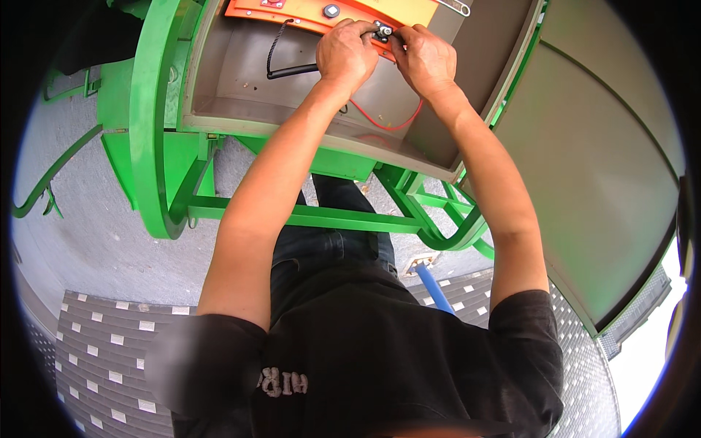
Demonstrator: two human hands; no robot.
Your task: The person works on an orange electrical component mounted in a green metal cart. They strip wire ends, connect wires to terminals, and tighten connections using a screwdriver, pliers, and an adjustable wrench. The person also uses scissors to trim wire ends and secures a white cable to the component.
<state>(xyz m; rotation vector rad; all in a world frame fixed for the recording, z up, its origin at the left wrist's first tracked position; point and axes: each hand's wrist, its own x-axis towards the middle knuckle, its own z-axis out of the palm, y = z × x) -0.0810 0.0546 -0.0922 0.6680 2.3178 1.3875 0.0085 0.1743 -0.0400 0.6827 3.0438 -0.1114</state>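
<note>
On the orange panel (307,13) at the top, a small black fitting with a silver round end (384,31) sits between my two hands. My left hand (346,55) grips it from the left, thumb and fingers closed at its side. My right hand (426,62) pinches at its right side, its fingertips partly hidden. A round dark knob (331,11) and a red part (273,3) are set in the panel to the left. Below my hands hangs a loop of red wire (391,129). Black twisted wire (273,51) runs down to a black sleeve (294,71).
The panel is over an open grey-brown metal box (255,113) in a green tubular frame (150,146). A wrench ring end (460,8) shows at the top right. A large grey door panel (606,160) stands on the right. A blue pole (434,288) is below.
</note>
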